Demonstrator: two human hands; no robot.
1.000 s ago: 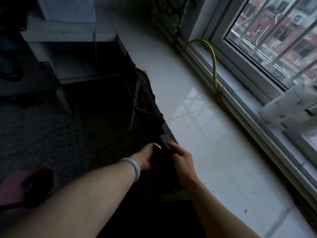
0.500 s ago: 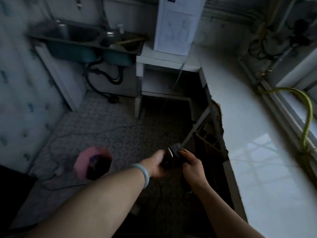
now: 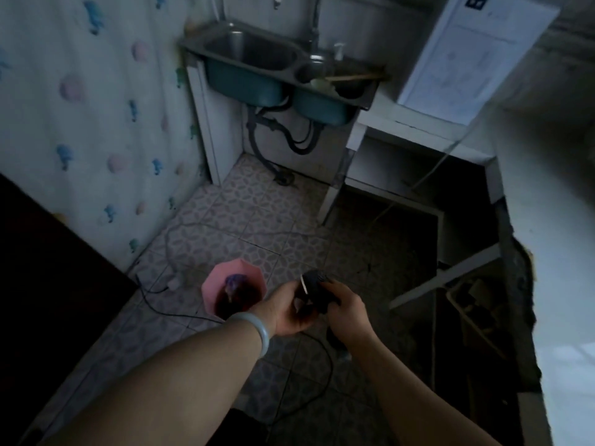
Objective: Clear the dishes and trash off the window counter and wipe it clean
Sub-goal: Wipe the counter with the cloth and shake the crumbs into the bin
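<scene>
Hands meet low over the tiled floor, away from the worktop (image 3: 553,252), of which only a pale strip shows along the right edge. The left hand (image 3: 285,313) cups a dark pad (image 3: 317,284) from below, and the right hand (image 3: 349,312) has its fingers (image 3: 331,289) curled over the pad's far side, so both hands grip it together. Whether it is a folded cloth or a scrubbing pad is hard to tell in this dim light; a pale edge shows on its near face.

Just beside the left hand, on the floor, stands a pink bin (image 3: 222,281) with some rubbish in it. A sink (image 3: 251,56) hangs on the far wall, with a few things in its right bowl.

Several things could go wrong from here. The pad is held over bare floor, not over the bin, so a loose grip while passing it from one hand to the other would drop it on the tiles and dirty it for wiping. A thin cable (image 3: 180,312) trails across the floor near the bin and below the hands, and a step toward the sink or the worktop could catch it. The poor light makes both slips more likely.
</scene>
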